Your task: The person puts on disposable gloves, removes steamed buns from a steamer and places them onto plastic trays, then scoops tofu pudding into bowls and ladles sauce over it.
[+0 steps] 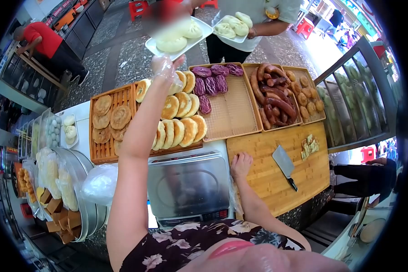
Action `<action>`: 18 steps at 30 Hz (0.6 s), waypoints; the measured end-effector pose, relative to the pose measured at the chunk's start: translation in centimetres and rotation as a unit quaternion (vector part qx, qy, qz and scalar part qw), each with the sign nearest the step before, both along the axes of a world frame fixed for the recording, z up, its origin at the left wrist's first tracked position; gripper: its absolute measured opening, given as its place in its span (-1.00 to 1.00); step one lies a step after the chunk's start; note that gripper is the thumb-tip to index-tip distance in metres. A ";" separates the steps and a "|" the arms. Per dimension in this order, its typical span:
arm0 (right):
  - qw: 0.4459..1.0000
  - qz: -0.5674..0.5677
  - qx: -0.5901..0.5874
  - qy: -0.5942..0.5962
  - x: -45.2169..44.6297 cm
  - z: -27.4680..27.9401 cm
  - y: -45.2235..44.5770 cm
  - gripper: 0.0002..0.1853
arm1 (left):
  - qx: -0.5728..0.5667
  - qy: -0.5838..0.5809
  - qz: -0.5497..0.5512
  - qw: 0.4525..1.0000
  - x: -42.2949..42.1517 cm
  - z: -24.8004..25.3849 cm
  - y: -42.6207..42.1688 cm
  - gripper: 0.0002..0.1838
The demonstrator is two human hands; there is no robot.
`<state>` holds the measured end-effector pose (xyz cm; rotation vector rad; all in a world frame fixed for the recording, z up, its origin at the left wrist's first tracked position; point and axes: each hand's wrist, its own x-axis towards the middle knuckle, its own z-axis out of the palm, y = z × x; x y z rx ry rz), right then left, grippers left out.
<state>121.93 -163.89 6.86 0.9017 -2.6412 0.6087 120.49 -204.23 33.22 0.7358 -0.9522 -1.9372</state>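
My left hand (pixel 166 72), covered in clear plastic, is stretched far forward and grips the near edge of a white plate (pixel 171 53) with pale steamed buns (pixel 171 45) on it. Another person's arm reaches to the plate's far side; that contact is blurred. Resting by the left edge of the wooden cutting board (pixel 258 195), my right hand (pixel 241 165) holds nothing, its fingers slightly apart. A cleaver (pixel 284 161) and chopped pieces (pixel 309 147) lie on the board. Below my left hand are browned flat buns (pixel 184 104).
Trays hold purple rolls (pixel 220 84), sausages (pixel 276 97) and small round pieces (pixel 306 97). A metal-topped scale (pixel 188 186) stands before me. Across the counter, a person in grey (pixel 258 13) holds another bun plate (pixel 232 35). Plastic bags (pixel 99 183) and steamers are left.
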 end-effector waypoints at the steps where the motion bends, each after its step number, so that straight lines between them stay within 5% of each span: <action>1: 1.000 -0.006 0.005 0.008 0.0 0.0 0.0 -0.75 | -0.008 -0.003 -0.006 1.000 -0.3 -0.1 -0.3 -0.64; 6: 1.000 -0.020 0.015 0.013 0.2 0.8 -0.1 -0.77 | -0.052 0.013 0.011 0.998 -1.1 -1.0 -1.1 -0.69; 10: 1.000 -0.001 -0.019 -0.004 -0.6 0.3 -0.1 -0.81 | -0.194 0.088 -0.071 0.974 -1.4 -2.8 -2.2 -0.64; 11: 1.000 -0.012 -0.020 -0.002 -0.6 -0.1 -0.1 -0.82 | -0.129 0.069 -0.079 0.986 -2.0 -2.9 -3.7 -0.58; 12: 0.999 -0.012 -0.042 0.009 -0.6 0.2 -0.2 -0.81 | -0.389 0.009 -0.105 0.915 -2.1 -3.0 -4.0 -0.58; 13: 0.998 -0.012 -0.053 0.026 -0.5 0.7 -0.1 -0.81 | -0.149 0.050 -0.071 0.985 -3.0 -2.4 -4.6 -0.66; 16: 0.999 -0.025 -0.032 0.017 -0.7 -0.7 0.2 -0.78 | -0.127 0.001 -0.068 0.990 -5.5 -2.4 -9.5 -0.58; 17: 0.999 -0.023 -0.038 0.028 -0.6 -1.0 0.1 -0.78 | -0.449 -0.291 -0.016 0.845 -5.5 -3.1 -12.2 -0.47; 18: 0.998 -0.022 -0.040 0.034 -0.6 -1.3 0.0 -0.80 | -0.582 -0.425 -0.023 0.693 -4.3 -2.3 -10.7 -0.45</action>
